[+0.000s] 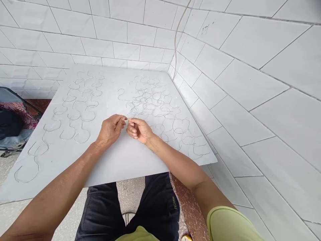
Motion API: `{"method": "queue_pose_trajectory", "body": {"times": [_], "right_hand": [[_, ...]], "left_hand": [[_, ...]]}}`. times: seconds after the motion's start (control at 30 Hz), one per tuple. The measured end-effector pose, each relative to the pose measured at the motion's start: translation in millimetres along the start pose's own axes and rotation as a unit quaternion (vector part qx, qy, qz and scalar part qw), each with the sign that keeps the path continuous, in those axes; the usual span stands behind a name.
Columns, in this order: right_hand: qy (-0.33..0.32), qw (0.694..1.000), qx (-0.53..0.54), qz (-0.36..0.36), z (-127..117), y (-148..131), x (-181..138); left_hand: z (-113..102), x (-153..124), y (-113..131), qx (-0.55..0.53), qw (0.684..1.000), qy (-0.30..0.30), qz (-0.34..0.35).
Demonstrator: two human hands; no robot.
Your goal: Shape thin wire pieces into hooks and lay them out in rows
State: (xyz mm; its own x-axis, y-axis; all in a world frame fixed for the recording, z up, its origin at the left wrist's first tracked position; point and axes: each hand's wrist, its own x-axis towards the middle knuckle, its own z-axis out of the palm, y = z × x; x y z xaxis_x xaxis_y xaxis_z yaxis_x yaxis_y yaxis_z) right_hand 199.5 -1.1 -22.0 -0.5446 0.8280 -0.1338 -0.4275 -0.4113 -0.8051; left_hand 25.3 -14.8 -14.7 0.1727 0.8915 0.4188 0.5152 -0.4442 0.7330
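Observation:
My left hand (110,130) and my right hand (139,129) meet above the middle of the white board, thumbs and forefingers pinched. Between the fingertips a bit of thin wire (127,119) barely shows; most of it is hidden by the fingers. Just beyond my right hand lies a loose tangle of thin bent wires (147,98), spreading toward the board's right edge. To the left, several S-shaped wires (81,129) are laid out in slanting rows. One hooked wire (121,94) lies apart, between the rows and the tangle.
The white board (112,167) reaches over my knees and runs back to the tiled wall (107,30). Another tiled wall (240,90) stands close on the right, with a cable (176,33) hanging in the corner. A folding chair with cloth items (17,120) stands at the left.

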Motion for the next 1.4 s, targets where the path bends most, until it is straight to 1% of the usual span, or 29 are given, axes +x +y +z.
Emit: {"method": "queue_pose_trajectory", "body": {"times": [0.1,0.27,0.37,0.47,0.6,0.73,0.97,1.1,1.3,1.4], "right_hand": [[0.002,1.000,0.022,-0.001,1.3,2.1,1.0],[0.003,0.999,0.035,0.002,4.3,2.9,0.8],[-0.008,1.000,0.012,0.001,2.5,0.8,-0.4],[-0.013,1.000,-0.013,0.008,-1.5,-1.6,-1.6],[-0.013,0.999,-0.038,0.013,-5.6,-4.0,-2.7],[-0.017,0.998,-0.060,0.020,-7.3,-6.4,-3.5],[0.000,0.996,-0.092,0.013,-6.5,-8.2,-5.1],[0.001,0.995,-0.098,0.007,-5.8,-8.2,-6.1],[0.010,0.995,-0.103,0.006,-6.4,-7.3,-5.5],[0.007,0.996,-0.088,0.005,-5.3,-5.9,-5.0]], "left_hand": [[-0.4,1.1,0.4,0.006,1.000,-0.017,0.005],[-2.3,1.5,1.6,0.016,1.000,-0.017,0.012],[-4.2,1.0,1.1,0.017,0.999,-0.027,0.022],[-6.5,0.5,0.5,0.010,0.998,-0.050,0.034],[-8.2,0.3,0.8,0.003,0.997,-0.066,0.028],[-7.2,0.0,-0.7,0.022,0.996,-0.081,0.029],[-11.0,1.3,-8.8,0.067,0.990,-0.094,0.080],[-16.0,2.6,-10.0,0.077,0.986,-0.114,0.090],[-11.8,0.7,-11.7,0.097,0.986,-0.079,0.110],[-11.1,0.8,-7.9,0.087,0.989,-0.077,0.095]]}}
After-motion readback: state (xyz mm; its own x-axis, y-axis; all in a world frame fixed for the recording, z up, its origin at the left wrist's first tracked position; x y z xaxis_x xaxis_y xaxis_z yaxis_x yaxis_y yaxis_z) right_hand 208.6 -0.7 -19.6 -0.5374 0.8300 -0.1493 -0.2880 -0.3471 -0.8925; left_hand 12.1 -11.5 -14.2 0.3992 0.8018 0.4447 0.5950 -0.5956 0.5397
